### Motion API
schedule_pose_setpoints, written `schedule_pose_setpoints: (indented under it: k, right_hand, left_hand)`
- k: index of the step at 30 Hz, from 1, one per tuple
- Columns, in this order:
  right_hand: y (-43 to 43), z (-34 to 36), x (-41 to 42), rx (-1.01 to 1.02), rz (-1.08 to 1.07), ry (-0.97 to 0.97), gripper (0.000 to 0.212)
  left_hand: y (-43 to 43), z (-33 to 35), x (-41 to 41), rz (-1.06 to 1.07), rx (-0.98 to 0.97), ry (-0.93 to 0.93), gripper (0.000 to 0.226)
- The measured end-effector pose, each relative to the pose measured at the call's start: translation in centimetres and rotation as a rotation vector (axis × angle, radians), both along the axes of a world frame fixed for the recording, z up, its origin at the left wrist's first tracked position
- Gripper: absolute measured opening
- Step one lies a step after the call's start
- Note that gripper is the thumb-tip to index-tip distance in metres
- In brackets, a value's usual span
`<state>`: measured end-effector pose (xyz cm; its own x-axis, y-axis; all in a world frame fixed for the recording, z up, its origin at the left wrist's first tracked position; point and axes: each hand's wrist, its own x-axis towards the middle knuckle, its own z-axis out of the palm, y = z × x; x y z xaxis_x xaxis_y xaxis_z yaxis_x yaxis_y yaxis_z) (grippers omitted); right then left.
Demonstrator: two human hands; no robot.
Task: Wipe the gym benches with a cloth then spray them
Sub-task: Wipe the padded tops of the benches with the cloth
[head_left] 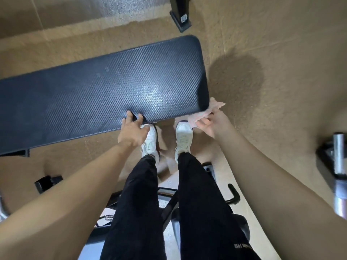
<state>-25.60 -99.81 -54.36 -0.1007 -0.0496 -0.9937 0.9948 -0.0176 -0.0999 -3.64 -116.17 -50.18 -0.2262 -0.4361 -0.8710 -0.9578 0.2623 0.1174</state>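
Observation:
A dark blue padded gym bench point(101, 87) with a ribbed cover stretches from the left edge to the middle of the head view. My left hand point(133, 129) rests on its near edge, fingers spread and pressing the pad, holding nothing. My right hand point(212, 123) is at the bench's near right corner, closed on a pale pink cloth point(206, 110) that touches the corner's side. No spray bottle is in view.
My legs in black trousers and white shoes point(183, 139) stand just in front of the bench on a brown floor. A black post base point(180, 19) stands behind the bench. A chrome bar point(339, 154) is at the right edge, and black machine frames point(169, 201) sit behind my feet.

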Motion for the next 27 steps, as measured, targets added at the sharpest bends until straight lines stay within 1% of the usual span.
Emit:
schedule_pose_setpoints:
  k: [3,6,8,10,11,13,14,15,17,18,21,23,24,25,27]
  right_hand:
    - [-0.8,-0.6,-1.9,0.096,0.169,0.093,0.036]
    - [-2.8,0.1,-3.7,0.126,0.400,0.230,0.048]
    - [-4.6,0.3,-5.1,0.025,0.418,0.310,0.040]
    - [-6.4,1.2,-6.5,-0.108,0.455,0.367,0.040]
    - [-7.1,1.6,-7.3,-0.136,0.485,0.392,0.038]
    - [-8.1,3.3,-8.6,-0.131,0.558,0.421,0.026]
    - [-8.4,4.1,-9.1,-0.130,0.597,0.441,0.027]
    - [-8.5,4.7,-9.5,-0.145,0.620,0.470,0.034]
    - [-8.4,6.7,-9.9,-0.226,0.645,0.515,0.048]
    - [-8.0,7.6,-10.1,-0.264,0.637,0.514,0.050]
    - [-5.9,12.1,-9.2,-0.259,0.595,0.522,0.039]
    - [-4.5,16.1,-7.9,-0.266,0.611,0.539,0.040]
    - [-3.8,17.8,-7.6,-0.235,0.612,0.559,0.041]
    - [-3.2,19.7,-7.2,-0.212,0.614,0.581,0.038]
    - [-2.2,23.7,-6.5,-0.202,0.660,0.621,0.022]
  left_hand:
    - [0.0,0.6,-0.1,-0.001,0.010,0.001,0.062]
    - [0.3,0.7,-0.1,0.012,-0.005,0.022,0.063]
    - [0.3,0.7,-0.1,0.053,-0.010,0.039,0.063]
    - [0.3,1.1,-0.4,0.109,0.026,0.073,0.063]
    - [0.4,1.4,-0.6,0.118,0.048,0.100,0.063]
    - [0.4,2.1,-1.2,0.117,0.075,0.153,0.062]
    - [0.3,2.6,-1.5,0.137,0.085,0.180,0.062]
    - [0.1,3.3,-1.9,0.162,0.098,0.210,0.061]
    - [-0.2,4.9,-2.8,0.220,0.122,0.272,0.059]
    - [-0.4,6.0,-3.3,0.235,0.127,0.297,0.057]
    - [-1.1,9.8,-5.1,0.281,0.123,0.373,0.052]
    - [-1.5,12.2,-6.4,0.305,0.118,0.438,0.048]
    - [-1.8,13.3,-7.2,0.315,0.122,0.478,0.046]
    - [-2.0,14.5,-8.1,0.316,0.128,0.517,0.044]
    - [-2.1,17.1,-9.9,0.281,0.124,0.600,0.042]
